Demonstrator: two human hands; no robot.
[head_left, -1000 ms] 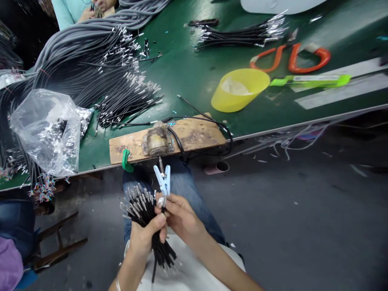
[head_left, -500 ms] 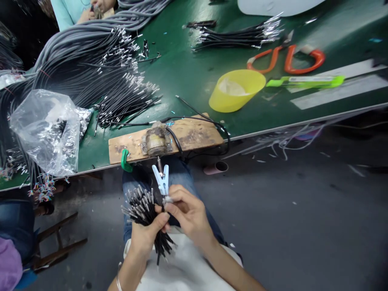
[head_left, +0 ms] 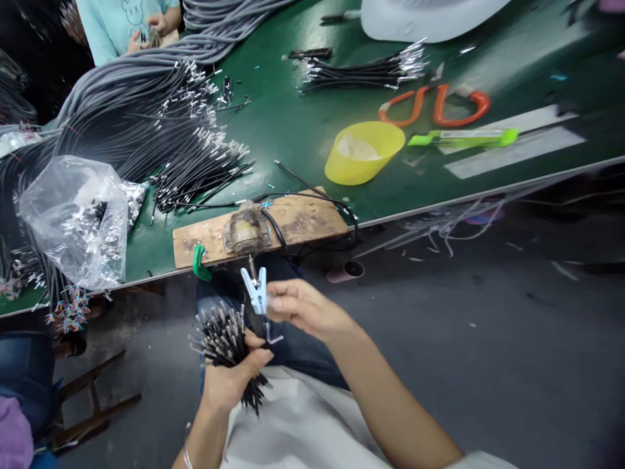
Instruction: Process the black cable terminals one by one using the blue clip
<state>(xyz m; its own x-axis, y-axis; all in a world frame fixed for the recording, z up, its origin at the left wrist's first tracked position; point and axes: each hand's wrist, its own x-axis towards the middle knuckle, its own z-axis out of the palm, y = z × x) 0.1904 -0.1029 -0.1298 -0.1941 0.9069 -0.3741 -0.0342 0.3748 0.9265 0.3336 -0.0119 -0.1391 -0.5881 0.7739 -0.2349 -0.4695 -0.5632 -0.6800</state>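
Note:
My left hand (head_left: 232, 378) is closed around a bundle of short black wires (head_left: 219, 335) with silvery ends, held above my lap. One wire's pale stripped end (head_left: 272, 335) sticks out to the right, apart from the rest. My right hand (head_left: 305, 309) has its fingertips pinched at the right side of a light-blue clothes peg (head_left: 254, 293). That peg sits on the shaft of a small, grimy motor (head_left: 245, 231). The motor is fixed to a wooden board (head_left: 307, 218) at the table's edge.
A green clamp (head_left: 200, 264) grips the board's left end. Left lie a clear plastic bag (head_left: 73, 221) and many grey cables (head_left: 122, 104) with stripped ends. To the right are a yellow cup (head_left: 342, 166), orange-handled scissors (head_left: 459, 117) and a green knife-like tool (head_left: 469, 138). Another person (head_left: 114, 29) sits across.
My right hand has left the wire end by my left hand and moved up to the clothes peg. A pale stripped end now hangs free. The view has shifted slightly.

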